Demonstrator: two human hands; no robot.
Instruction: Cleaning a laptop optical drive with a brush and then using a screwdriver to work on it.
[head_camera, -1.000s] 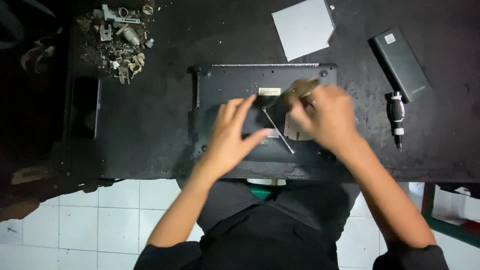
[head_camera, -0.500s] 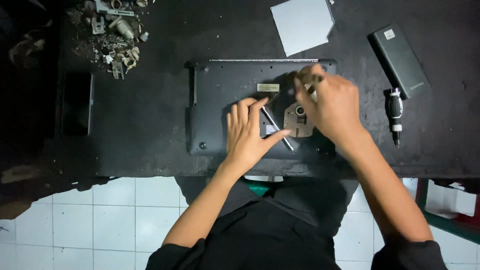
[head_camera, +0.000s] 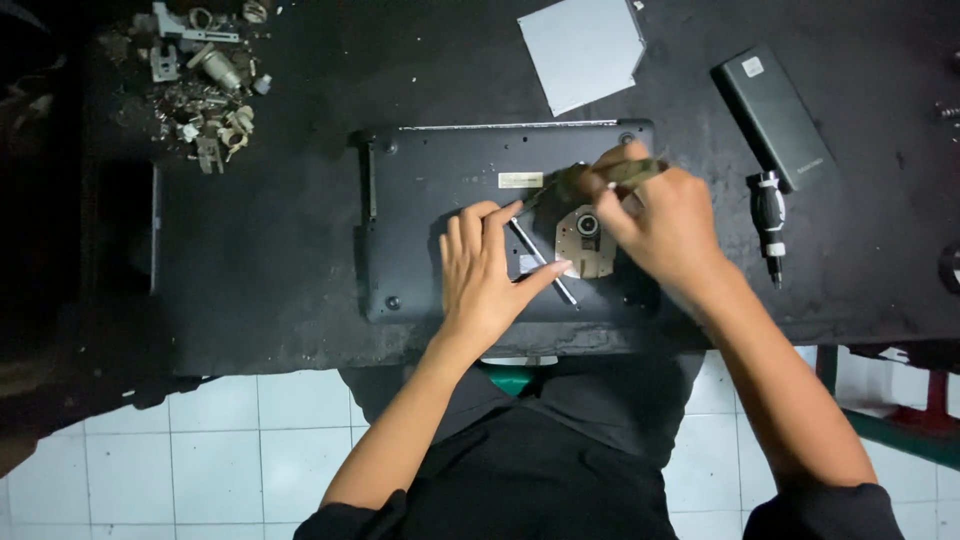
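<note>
1. Left hand (head_camera: 490, 275): open, flat on black drive case (head_camera: 430, 200), fingers spread, gripping nothing.
2. Thin metal rod (head_camera: 543, 262): just beside left thumb.
3. Right hand (head_camera: 665, 225): closed around olive-handled tool (head_camera: 625, 172), above round metal hub (head_camera: 587, 240).
4. Screwdriver (head_camera: 770, 225): right of right hand.

An upturned laptop base (head_camera: 430, 200) lies at the centre of the tabletop (head_camera: 280, 270), its near edge toward the seated person. On it, the left hand (head_camera: 485, 275) rests flat at about 6 o'clock, a thin rod (head_camera: 540, 262) running under its fingers (head_camera: 480, 225). A round metal part (head_camera: 588, 240) sits just to the hand's 3 o'clock, with the right hand (head_camera: 665, 225) over it. A heap of small metal parts (head_camera: 205, 75) lies at 10 o'clock, a flat plate (head_camera: 585, 50) at 12 o'clock, a slab-shaped device (head_camera: 775, 115) at 2 o'clock, and a screwdriver (head_camera: 770, 225) at 3 o'clock.
</note>
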